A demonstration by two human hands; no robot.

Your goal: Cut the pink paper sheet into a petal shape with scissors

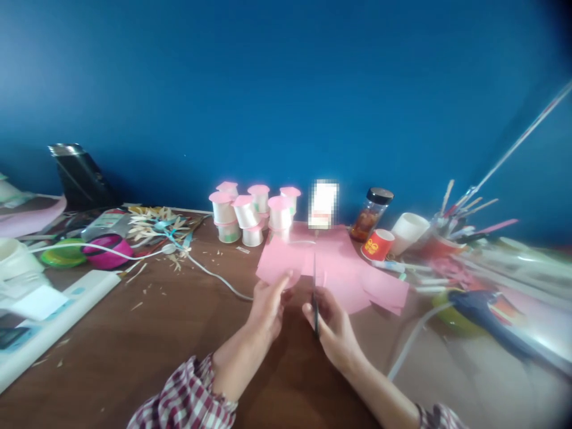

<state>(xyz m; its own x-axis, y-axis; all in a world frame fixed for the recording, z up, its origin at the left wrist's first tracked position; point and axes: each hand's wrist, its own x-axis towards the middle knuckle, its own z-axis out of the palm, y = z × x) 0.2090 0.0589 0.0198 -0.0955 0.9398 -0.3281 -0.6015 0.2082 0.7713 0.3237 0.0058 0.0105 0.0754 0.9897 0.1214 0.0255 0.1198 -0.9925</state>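
My left hand pinches a sheet of pink paper at its near edge, thumb on top. In my right hand is a pair of scissors, its blades pointing away from me beside the held sheet. Whether the blades touch the paper I cannot tell. Beyond and to the right, more pink paper lies on the brown table. Behind the left hand stand several white paper cups, stacked in twos and topped with pink paper pieces.
At the left are a white power strip, a pink tape roll, wooden sticks and a black flask. A jar, a red cup and a blue glue gun are to the right. A white cable crosses the table.
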